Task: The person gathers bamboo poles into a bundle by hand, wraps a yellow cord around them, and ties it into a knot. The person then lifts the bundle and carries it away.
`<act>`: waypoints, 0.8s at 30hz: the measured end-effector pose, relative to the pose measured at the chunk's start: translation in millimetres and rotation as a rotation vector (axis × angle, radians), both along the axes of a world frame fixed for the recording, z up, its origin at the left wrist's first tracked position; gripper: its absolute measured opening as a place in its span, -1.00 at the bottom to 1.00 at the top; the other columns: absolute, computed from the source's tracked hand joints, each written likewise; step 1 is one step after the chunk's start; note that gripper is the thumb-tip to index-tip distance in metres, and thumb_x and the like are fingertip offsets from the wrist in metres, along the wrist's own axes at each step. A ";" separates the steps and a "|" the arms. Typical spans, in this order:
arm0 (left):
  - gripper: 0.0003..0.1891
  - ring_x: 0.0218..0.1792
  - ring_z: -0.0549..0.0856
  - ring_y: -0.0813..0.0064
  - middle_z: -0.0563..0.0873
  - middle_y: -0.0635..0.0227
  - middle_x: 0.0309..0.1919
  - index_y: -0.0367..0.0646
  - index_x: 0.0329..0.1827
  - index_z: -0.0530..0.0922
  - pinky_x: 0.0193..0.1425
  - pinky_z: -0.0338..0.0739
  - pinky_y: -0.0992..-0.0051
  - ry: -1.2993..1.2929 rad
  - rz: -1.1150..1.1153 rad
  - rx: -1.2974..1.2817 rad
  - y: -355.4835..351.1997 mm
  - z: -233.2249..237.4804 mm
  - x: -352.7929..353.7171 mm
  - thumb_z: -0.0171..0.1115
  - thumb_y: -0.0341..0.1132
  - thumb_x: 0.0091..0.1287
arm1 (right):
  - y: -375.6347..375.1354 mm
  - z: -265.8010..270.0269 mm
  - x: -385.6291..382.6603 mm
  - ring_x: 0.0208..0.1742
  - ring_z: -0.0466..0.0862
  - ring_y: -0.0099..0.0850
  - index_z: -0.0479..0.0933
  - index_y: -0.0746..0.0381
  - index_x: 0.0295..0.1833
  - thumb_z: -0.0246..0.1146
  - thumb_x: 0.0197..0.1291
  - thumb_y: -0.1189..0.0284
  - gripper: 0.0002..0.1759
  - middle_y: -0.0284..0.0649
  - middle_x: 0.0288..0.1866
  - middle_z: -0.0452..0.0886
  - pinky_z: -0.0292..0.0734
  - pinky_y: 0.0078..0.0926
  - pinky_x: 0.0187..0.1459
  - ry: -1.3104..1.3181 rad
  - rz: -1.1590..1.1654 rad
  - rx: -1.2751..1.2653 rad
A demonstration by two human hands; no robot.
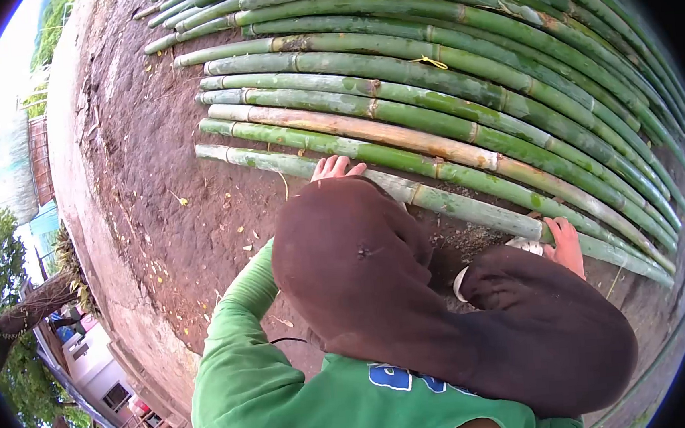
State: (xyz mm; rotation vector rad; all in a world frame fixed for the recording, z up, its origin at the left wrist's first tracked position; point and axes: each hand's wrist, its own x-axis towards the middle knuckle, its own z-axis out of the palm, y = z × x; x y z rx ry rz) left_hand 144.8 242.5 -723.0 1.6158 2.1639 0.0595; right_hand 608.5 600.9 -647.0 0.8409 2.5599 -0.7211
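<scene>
We find the pale-green, cylindrical bamboo pole along the near edge of the row of long green bamboo poles, bare left hand and right hand draping fingers over it, tightness we cannot tell; we judge this a gripping step, the next move calling for matched holds

Nearest bamboo pole: long, straight cut stem, dull grey-green with pale patches, ringed nodes along it, pale end at left. Lies flat on bare dirt, outermost in row, partly covered near both ends. Next pole: brighter green, roughly parallel, just beside it. Then tan-brown pole, mottled, also flat. All look whole; lens bends their lines, so exact straightness unclear.
</scene>
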 end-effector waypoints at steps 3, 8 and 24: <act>-0.37 0.38 0.45 0.04 0.54 0.16 0.23 0.07 0.34 0.59 0.44 0.37 0.02 -0.002 0.123 0.010 1.8 -26.7 -7.0 0.45 -0.01 0.16 | 16.5 -19.9 1.2 0.23 0.52 0.04 0.52 0.20 0.29 0.48 0.05 0.52 -0.38 -0.05 0.18 0.49 0.48 -0.08 0.28 0.043 0.031 -0.027; -0.59 0.14 0.61 -0.04 0.67 0.08 0.01 -0.12 0.10 0.68 0.22 0.55 0.07 -0.125 0.304 0.066 18.6 -30.0 -34.0 0.49 -0.19 0.22 | 24.0 10.3 -44.1 0.20 0.60 0.02 0.56 0.20 0.16 0.51 0.10 0.40 -0.50 -0.05 0.08 0.53 0.56 -0.07 0.21 -0.178 0.073 -0.082; 0.34 0.58 0.35 0.00 0.42 0.05 0.54 0.15 0.70 0.16 0.56 0.28 -0.16 0.343 0.119 -0.070 392.5 -10.4 -215.2 0.82 -0.16 -0.24 | -1.3 22.8 2.9 0.14 0.68 -0.07 0.53 0.13 0.19 0.40 0.27 0.14 -0.52 -0.12 0.08 0.58 0.58 -0.09 0.15 -0.127 -0.058 -0.023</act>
